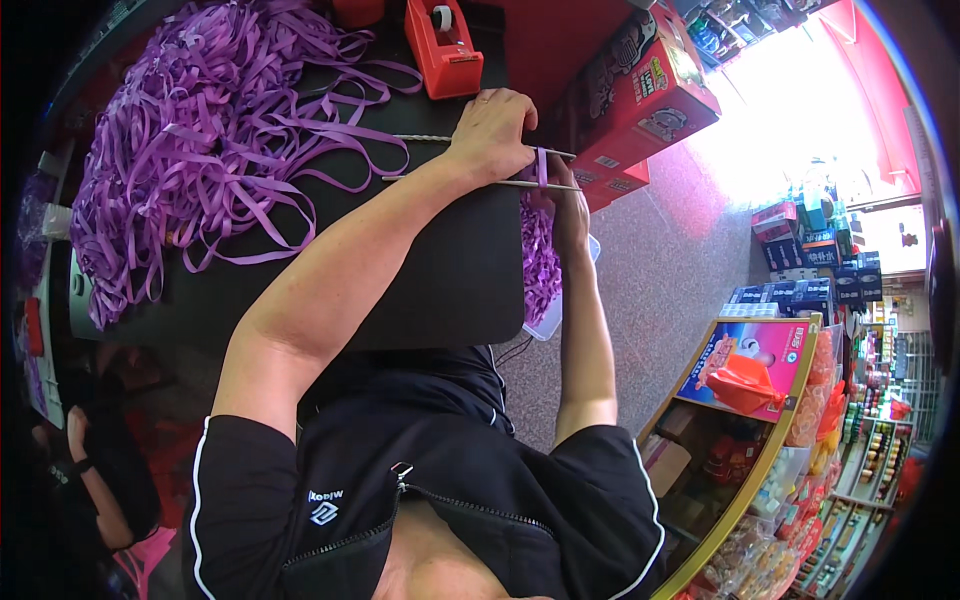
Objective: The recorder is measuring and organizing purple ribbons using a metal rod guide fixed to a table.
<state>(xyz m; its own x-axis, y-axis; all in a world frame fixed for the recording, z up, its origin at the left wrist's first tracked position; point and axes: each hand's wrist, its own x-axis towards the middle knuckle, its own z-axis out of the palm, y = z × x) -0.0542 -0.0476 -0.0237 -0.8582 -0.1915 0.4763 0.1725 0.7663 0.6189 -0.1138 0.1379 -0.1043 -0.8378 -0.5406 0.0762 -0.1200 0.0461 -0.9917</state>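
"And the fingers [522, 108]?"
"Left hand [493, 132] curled at two sticks [515, 184], right hand [571, 207] beside them; I can't tell either's grip. A purple ribbon [542, 168] spans the sticks, upper centre."
"Beyond?"
"Ribbon pile [200, 130], upper left, on the desk [455, 270]."

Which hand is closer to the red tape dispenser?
Left: the left hand is beside the near end of the red tape dispenser; the right hand is farther off, beyond the table's edge.

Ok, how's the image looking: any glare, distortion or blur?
Head view: white glare washes out the upper right, with pinkish sheen on the floor; same view: fisheye bows the gold-trimmed cabinet and the corners go black; same view: left hand and purple ribbons look fairly sharp.
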